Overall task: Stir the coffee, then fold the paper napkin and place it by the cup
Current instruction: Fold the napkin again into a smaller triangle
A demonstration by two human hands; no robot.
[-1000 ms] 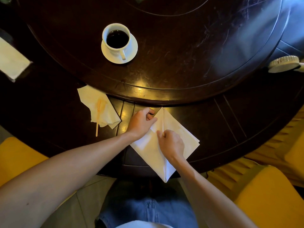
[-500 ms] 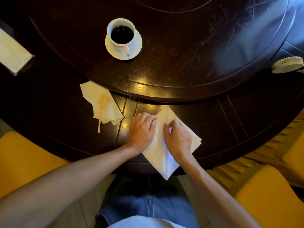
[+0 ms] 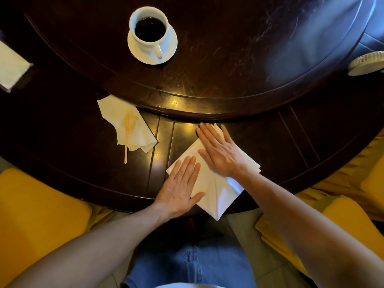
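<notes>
The folded white paper napkin [image 3: 216, 192] lies at the near edge of the dark polished wooden tabletop [image 3: 270, 146], right in front of the person, its long axis running from a point that overhangs the edge near their lap up towards the raised round centre panel. Both grips are flat and spread, clamped on nothing. The left hand [image 3: 179, 189] presses the near left flap, and the right hand [image 3: 221, 153] presses the far upper part, its fingertips reaching the napkin's top corner.

The white ceramic cup of black coffee [image 3: 148, 28] stands on its white saucer [image 3: 171, 44], well away on the raised panel, up and to the left of the napkin. The right hand is a little nearer to it, so carrying the napkin over looks like a reach forward and leftward.

The paper is thin, soft and layered, with a sharp centre crease. A crumpled white tissue [image 3: 122, 121] carries the slim wooden stirrer [image 3: 126, 140] at left.
</notes>
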